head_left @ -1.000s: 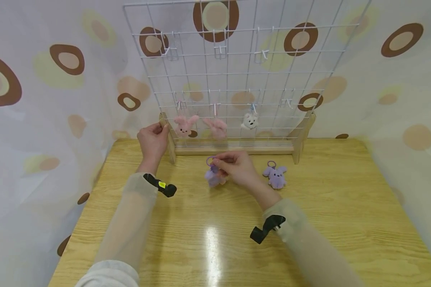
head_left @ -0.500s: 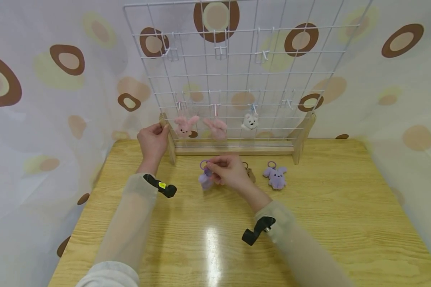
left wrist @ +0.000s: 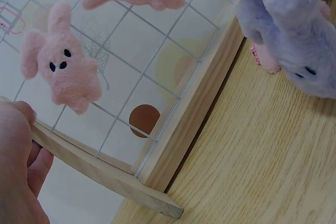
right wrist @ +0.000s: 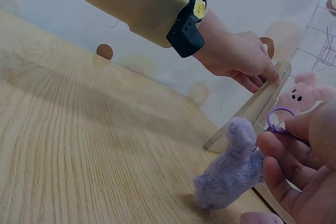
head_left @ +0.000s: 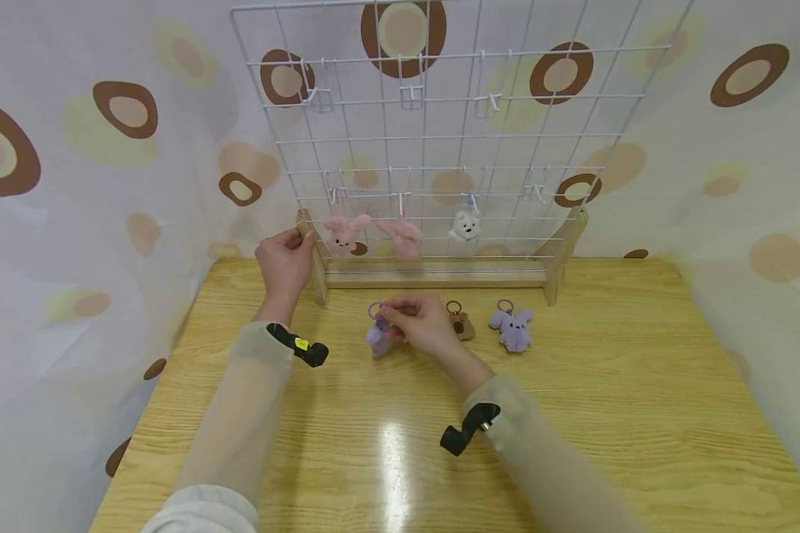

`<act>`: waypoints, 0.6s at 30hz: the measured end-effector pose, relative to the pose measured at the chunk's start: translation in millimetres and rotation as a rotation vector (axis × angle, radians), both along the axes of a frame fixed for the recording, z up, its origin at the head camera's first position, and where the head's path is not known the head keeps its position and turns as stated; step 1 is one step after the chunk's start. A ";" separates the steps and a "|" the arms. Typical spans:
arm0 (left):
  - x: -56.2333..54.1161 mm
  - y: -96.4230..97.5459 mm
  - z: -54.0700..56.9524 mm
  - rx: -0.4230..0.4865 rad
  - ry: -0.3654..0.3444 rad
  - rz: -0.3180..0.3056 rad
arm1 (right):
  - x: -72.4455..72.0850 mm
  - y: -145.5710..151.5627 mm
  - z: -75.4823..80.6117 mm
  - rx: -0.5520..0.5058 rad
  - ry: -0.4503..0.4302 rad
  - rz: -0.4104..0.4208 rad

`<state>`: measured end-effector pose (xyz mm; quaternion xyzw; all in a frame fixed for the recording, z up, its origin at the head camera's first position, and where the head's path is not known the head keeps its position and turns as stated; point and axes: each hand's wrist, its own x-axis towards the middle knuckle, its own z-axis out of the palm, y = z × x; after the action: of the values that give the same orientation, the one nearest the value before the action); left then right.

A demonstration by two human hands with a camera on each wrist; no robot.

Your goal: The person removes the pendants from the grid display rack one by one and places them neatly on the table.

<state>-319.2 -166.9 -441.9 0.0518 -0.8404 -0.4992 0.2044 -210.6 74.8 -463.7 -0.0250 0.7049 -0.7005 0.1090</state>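
My right hand [head_left: 423, 326] pinches the purple ring [right wrist: 282, 108] and strap of a lilac plush keychain [head_left: 377, 338], whose furry body hangs low over the table. My left hand [head_left: 285, 263] grips the left wooden upright [head_left: 318, 268] of a white wire grid rack, thumb and fingers around its edge. In the left wrist view, part of a pink thing with a beaded chain [left wrist: 266, 59] shows behind the lilac plush [left wrist: 294, 30]. Right of my right hand lie a brown plush keychain [head_left: 463, 326], partly hidden, and a second lilac plush keychain [head_left: 514, 331].
From the grid's lower hooks hang two pink rabbit plushes [head_left: 341, 235] and a white bear plush [head_left: 467, 225]. A bare white hook [head_left: 535, 192] sits to their right, with several more [head_left: 410, 96] higher up. The wooden table [head_left: 613, 414] meets a patterned cloth backdrop.
My right hand has moved left with the lilac plush keychain, uncovering the brown plush keychain. My left hand stays on the wooden upright.
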 end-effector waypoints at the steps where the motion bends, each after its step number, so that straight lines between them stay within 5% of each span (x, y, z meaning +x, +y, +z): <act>1: 0.0 -0.1 -0.1 0.000 -0.002 0.001 | 0.0 -0.6 -0.5 0.002 -0.008 0.000; 18: 0.6 -0.6 1.4 0.003 -0.002 0.008 | -8.2 -13.6 -10.2 -0.050 -0.027 -0.022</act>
<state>-318.7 -167.5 -440.5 0.0561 -0.8397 -0.4995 0.2054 -218.7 61.2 -473.9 -0.0104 0.6858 -0.7193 0.1104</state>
